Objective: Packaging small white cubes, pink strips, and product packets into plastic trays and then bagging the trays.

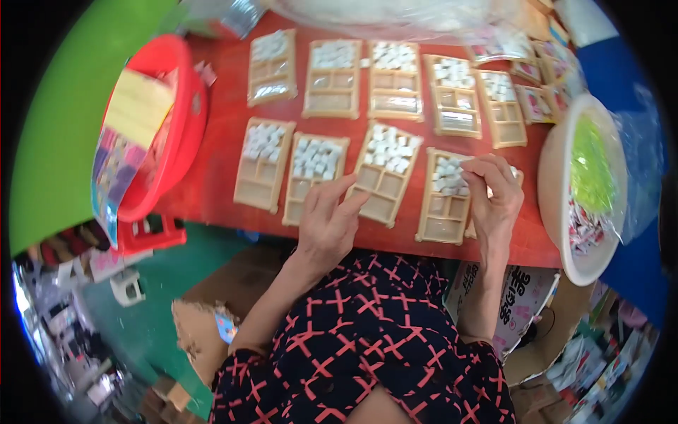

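Two rows of tan compartment trays lie on the red table, each with small white cubes in its far compartment. My right hand [494, 185] is over the right side of a near-row tray [439, 225], its thumb and fingers pinched together beside the white cubes [448, 177]. Whatever is between those fingertips is too small to make out. Between two other near-row trays hovers my left hand [330, 218], its fingers apart and holding nothing. One of them, a slanted tray [381, 189], has cubes heaped at its far end. Another tray is partly hidden behind my right hand.
At the left stands a red basin [185, 134] with a yellow sheet over it. A white basin [553, 177] at the right edge holds green shreds and small wrapped pieces. Clear plastic [367, 18] lies along the far side. Cardboard boxes [198, 325] sit below the table.
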`<control>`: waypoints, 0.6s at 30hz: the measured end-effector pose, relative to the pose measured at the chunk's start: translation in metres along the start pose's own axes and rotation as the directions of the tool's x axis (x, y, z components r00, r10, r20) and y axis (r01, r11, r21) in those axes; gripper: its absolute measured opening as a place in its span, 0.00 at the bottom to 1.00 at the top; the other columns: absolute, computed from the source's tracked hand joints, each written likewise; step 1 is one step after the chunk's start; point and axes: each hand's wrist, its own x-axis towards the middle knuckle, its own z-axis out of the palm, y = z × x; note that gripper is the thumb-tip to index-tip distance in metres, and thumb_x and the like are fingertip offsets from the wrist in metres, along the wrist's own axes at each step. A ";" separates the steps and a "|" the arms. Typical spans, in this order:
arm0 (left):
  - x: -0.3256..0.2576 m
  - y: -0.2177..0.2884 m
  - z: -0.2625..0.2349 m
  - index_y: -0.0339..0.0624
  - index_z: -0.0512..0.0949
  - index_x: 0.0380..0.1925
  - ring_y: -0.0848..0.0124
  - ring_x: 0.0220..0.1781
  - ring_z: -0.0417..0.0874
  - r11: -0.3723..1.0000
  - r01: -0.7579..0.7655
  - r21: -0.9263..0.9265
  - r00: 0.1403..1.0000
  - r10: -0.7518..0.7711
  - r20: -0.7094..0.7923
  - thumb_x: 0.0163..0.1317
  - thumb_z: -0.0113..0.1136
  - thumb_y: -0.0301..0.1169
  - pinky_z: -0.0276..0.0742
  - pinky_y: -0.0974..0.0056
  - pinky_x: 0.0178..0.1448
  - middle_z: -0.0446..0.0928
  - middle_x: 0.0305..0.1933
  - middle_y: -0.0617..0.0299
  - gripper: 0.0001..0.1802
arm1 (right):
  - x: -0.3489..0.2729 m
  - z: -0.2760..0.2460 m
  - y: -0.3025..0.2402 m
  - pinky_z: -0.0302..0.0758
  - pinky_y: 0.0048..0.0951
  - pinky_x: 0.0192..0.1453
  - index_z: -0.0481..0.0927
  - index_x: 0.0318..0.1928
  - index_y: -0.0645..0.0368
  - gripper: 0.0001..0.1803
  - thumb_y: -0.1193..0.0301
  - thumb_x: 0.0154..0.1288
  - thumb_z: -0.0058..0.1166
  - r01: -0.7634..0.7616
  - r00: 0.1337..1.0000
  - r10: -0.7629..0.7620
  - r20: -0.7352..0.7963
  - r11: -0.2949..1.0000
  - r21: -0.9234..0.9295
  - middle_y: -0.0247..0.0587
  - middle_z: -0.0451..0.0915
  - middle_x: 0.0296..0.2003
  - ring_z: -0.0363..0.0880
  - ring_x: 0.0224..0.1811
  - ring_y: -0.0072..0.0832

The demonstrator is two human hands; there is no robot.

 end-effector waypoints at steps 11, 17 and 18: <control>0.071 0.034 0.012 0.38 0.77 0.26 0.64 0.27 0.76 0.921 -0.027 -0.388 0.960 0.132 0.247 0.46 0.62 0.22 0.69 0.62 0.31 0.76 0.25 0.59 0.05 | -0.022 -0.103 -0.001 0.72 0.28 0.32 0.77 0.29 0.63 0.04 0.81 0.49 0.54 -0.209 0.954 0.161 -0.253 0.962 -0.176 0.40 0.77 0.23 0.76 0.26 0.35; 0.133 0.085 0.052 0.37 0.76 0.30 0.62 0.44 0.75 0.859 -0.292 -0.421 0.921 0.372 0.119 0.53 0.59 0.32 0.69 0.63 0.46 0.77 0.42 0.56 0.09 | -0.024 -0.192 0.046 0.65 0.28 0.56 0.74 0.45 0.64 0.17 0.82 0.51 0.50 -0.164 0.934 0.093 -0.346 0.970 -0.182 0.42 0.74 0.46 0.71 0.50 0.32; 0.150 0.099 0.059 0.37 0.76 0.30 0.62 0.44 0.75 0.859 -0.304 -0.413 0.918 0.380 0.116 0.53 0.59 0.32 0.69 0.63 0.46 0.77 0.42 0.56 0.09 | -0.017 -0.194 0.039 0.65 0.28 0.56 0.74 0.45 0.64 0.17 0.82 0.51 0.50 -0.158 0.931 0.087 -0.355 0.972 -0.176 0.42 0.74 0.46 0.71 0.50 0.32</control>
